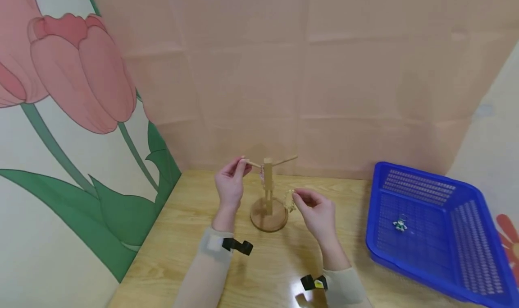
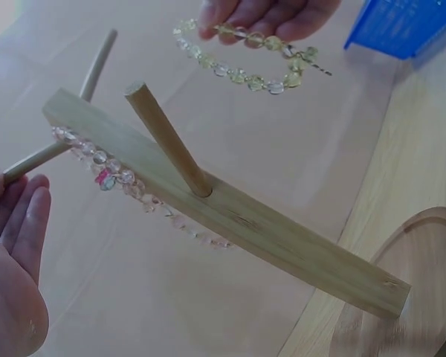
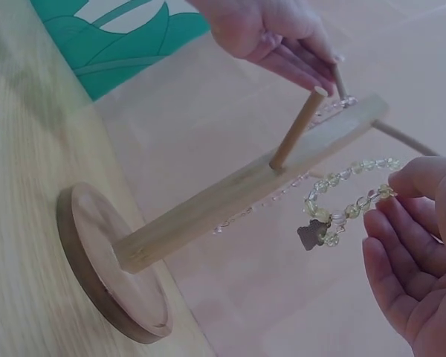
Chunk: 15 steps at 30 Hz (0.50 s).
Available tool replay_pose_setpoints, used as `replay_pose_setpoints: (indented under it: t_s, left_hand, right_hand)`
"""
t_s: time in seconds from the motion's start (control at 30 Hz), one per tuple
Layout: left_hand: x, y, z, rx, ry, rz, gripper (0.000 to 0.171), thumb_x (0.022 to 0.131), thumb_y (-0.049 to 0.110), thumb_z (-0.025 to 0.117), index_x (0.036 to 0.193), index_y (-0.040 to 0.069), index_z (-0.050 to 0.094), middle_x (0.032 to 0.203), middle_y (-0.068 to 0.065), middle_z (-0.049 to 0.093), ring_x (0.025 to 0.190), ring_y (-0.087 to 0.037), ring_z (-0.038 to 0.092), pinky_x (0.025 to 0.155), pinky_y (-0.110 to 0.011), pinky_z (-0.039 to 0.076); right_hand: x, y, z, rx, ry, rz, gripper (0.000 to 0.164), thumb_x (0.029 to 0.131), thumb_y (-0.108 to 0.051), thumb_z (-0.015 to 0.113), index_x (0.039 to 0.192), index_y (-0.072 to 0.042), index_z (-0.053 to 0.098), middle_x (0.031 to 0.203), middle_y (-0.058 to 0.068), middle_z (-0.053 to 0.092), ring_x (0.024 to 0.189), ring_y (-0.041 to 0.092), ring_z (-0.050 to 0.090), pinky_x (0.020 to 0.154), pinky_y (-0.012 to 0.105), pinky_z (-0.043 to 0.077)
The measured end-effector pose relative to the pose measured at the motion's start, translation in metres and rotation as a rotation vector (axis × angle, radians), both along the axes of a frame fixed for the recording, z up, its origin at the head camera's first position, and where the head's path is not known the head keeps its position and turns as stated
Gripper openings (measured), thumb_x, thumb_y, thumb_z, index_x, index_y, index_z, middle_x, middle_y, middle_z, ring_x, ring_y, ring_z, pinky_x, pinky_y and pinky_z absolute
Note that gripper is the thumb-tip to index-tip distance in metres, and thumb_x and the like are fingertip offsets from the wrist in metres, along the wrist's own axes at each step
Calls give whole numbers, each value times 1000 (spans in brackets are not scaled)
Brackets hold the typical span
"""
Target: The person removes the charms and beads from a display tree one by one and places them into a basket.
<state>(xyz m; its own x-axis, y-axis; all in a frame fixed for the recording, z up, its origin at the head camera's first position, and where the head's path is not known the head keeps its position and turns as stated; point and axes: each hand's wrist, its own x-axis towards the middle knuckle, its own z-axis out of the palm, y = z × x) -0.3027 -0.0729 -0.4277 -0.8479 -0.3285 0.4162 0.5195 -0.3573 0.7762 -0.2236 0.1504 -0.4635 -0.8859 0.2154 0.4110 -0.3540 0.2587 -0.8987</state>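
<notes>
A wooden stand (image 1: 268, 181) with a round base (image 1: 269, 224) and several pegs stands on the table. My left hand (image 1: 230, 181) pinches the tip of its upper left peg (image 2: 36, 163) between thumb and fingers. A pink, clear-beaded bracelet (image 2: 137, 186) hangs from that same peg, against the post. To the right of the post, my right hand (image 1: 318, 211) pinches a pale yellow beaded bracelet (image 3: 349, 195) by one side. The loop hangs apart from the pegs, with a small dark charm (image 3: 312, 235) on it. A short peg (image 2: 171, 141) juts from the post's front.
On the right of the table sits a blue plastic basket (image 1: 430, 272) with a small green and white figure keychain (image 1: 400, 224) inside. A peach cloth (image 1: 284, 82) covers the wall behind the table. Painted tulips (image 1: 81, 69) are on the left wall.
</notes>
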Motion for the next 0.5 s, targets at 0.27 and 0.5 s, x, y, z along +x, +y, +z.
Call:
replay_pose_setpoints:
  t_s: [0.27, 0.5]
  left_hand:
    - [-1, -1, 2, -15, -14, 10, 14, 99, -7, 73, 110, -14, 75, 97, -16, 80, 83, -15, 79, 83, -36, 69]
    - [0, 1, 0, -18, -19, 13, 14, 99, -7, 72, 110, -15, 75, 98, -19, 80, 83, -16, 79, 82, -36, 69]
  right_hand:
    - [0, 2, 4, 6, 5, -11, 9, 94, -7, 84, 102, -4, 83, 97, 8, 81, 82, 10, 73, 71, 14, 62]
    - [1, 3, 1, 4, 5, -10, 9, 96, -7, 83, 103, -2, 83, 98, 11, 81, 82, 8, 73, 72, 13, 61]
